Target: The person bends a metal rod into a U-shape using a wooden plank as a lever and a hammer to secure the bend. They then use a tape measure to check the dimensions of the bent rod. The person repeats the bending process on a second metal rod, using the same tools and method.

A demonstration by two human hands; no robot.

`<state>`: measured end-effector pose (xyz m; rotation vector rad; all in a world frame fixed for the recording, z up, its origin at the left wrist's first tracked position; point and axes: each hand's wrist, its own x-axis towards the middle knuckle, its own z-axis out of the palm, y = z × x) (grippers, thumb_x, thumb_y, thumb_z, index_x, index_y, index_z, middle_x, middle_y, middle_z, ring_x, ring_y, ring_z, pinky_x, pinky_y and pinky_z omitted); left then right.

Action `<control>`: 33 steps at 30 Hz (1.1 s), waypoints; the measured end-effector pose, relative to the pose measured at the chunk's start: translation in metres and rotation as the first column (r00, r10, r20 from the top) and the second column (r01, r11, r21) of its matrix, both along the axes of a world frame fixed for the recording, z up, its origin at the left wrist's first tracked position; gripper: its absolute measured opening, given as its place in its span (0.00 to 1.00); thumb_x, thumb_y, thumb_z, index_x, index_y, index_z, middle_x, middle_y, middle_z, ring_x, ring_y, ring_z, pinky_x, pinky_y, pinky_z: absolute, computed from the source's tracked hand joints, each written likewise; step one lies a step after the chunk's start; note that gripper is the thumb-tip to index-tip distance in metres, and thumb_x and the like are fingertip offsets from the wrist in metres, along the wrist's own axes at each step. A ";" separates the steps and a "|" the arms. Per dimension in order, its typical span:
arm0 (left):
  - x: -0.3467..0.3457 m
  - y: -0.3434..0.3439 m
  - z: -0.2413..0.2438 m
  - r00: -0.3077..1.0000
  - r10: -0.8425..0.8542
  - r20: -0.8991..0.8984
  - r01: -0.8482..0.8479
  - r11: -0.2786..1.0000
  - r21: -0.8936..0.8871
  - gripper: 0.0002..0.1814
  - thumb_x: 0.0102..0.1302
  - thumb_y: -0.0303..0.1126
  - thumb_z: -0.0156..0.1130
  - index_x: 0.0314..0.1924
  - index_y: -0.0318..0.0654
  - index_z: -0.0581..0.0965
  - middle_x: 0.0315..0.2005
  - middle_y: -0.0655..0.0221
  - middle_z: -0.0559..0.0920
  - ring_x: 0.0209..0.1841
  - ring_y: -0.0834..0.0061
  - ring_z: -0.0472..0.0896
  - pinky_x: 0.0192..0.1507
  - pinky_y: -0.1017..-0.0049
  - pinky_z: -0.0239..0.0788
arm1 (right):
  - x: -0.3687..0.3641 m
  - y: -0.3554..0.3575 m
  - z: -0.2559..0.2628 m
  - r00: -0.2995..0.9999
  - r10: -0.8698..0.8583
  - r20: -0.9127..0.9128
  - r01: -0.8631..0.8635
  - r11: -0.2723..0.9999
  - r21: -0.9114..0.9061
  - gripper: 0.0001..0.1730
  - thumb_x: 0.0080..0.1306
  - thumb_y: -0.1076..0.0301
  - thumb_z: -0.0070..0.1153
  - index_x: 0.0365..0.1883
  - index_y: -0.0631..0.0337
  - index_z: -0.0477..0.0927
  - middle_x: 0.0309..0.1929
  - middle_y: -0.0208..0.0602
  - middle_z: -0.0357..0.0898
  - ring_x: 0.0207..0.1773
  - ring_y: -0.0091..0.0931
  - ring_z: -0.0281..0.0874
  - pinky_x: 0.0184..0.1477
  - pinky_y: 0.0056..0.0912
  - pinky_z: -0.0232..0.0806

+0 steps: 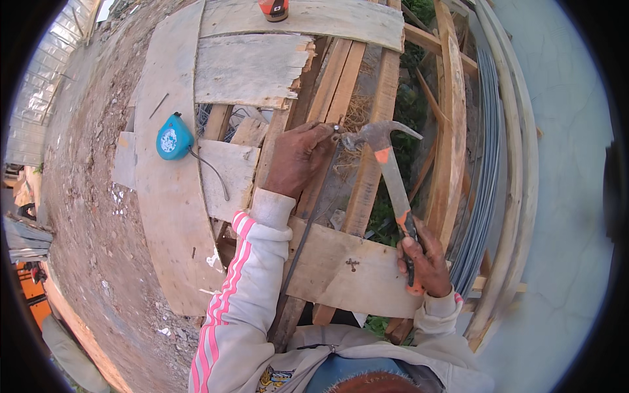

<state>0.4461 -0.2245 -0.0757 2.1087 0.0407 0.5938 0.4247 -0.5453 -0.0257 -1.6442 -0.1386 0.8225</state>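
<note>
My right hand (pixel 426 258) grips the rubber handle of a claw hammer (pixel 397 182), whose head is beside my left fingertips, claw pointing right. My left hand (pixel 303 157) pinches a small metal piece with a shiny round end, perhaps a nail (pixel 336 128), over the wooden beams. A thin dark metal rod (pixel 305 236) runs from near those fingers down past my left sleeve. Several rusty nails (pixel 352 265) lie on the plywood strip (pixel 324 250) between my forearms. To the left, a blue tape measure (pixel 175 137) with a cord rests on a long plywood board (pixel 167 196).
A red and black container (pixel 274 10) stands on the far plywood. A loose nail (pixel 158 105) lies above the tape measure. Gaps part the timber beams (pixel 376 118). Bundled steel bars (pixel 484 162) and long poles (pixel 516 172) run along the right, beside a grey wall (pixel 565 196).
</note>
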 end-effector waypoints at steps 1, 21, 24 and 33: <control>0.000 -0.001 0.000 1.000 0.006 -0.003 -0.006 1.000 0.014 0.14 0.61 0.20 0.67 0.48 0.37 0.85 0.41 0.57 0.87 0.43 0.55 0.87 0.45 0.66 0.79 | 0.002 -0.001 0.001 1.000 0.015 -0.004 -0.015 1.000 0.001 0.30 0.81 0.59 0.51 0.75 0.64 0.64 0.33 0.30 0.70 0.28 0.19 0.70 0.31 0.24 0.66; 0.004 -0.006 0.000 0.998 0.063 0.024 -0.064 0.995 0.077 0.11 0.62 0.21 0.67 0.46 0.35 0.84 0.40 0.57 0.87 0.42 0.55 0.87 0.44 0.66 0.79 | 0.000 0.000 0.001 0.995 0.030 0.093 -0.030 1.000 0.001 0.28 0.81 0.60 0.50 0.73 0.65 0.65 0.31 0.30 0.71 0.26 0.18 0.69 0.28 0.24 0.64; 0.007 -0.004 -0.007 0.999 0.034 0.027 -0.035 0.997 0.064 0.11 0.62 0.21 0.67 0.46 0.35 0.84 0.41 0.58 0.87 0.43 0.55 0.87 0.45 0.65 0.79 | -0.004 -0.001 0.006 0.967 0.070 0.245 -0.052 0.995 -0.080 0.30 0.80 0.60 0.52 0.74 0.66 0.65 0.32 0.31 0.73 0.26 0.19 0.69 0.28 0.25 0.65; 0.002 -0.004 -0.001 0.998 0.054 0.012 -0.055 0.987 0.150 0.11 0.62 0.23 0.66 0.45 0.38 0.84 0.41 0.59 0.86 0.42 0.55 0.86 0.45 0.63 0.78 | 0.007 -0.001 0.060 0.678 0.136 0.722 0.014 0.980 -0.198 0.31 0.79 0.65 0.53 0.75 0.70 0.63 0.47 0.51 0.81 0.40 0.30 0.81 0.45 0.31 0.72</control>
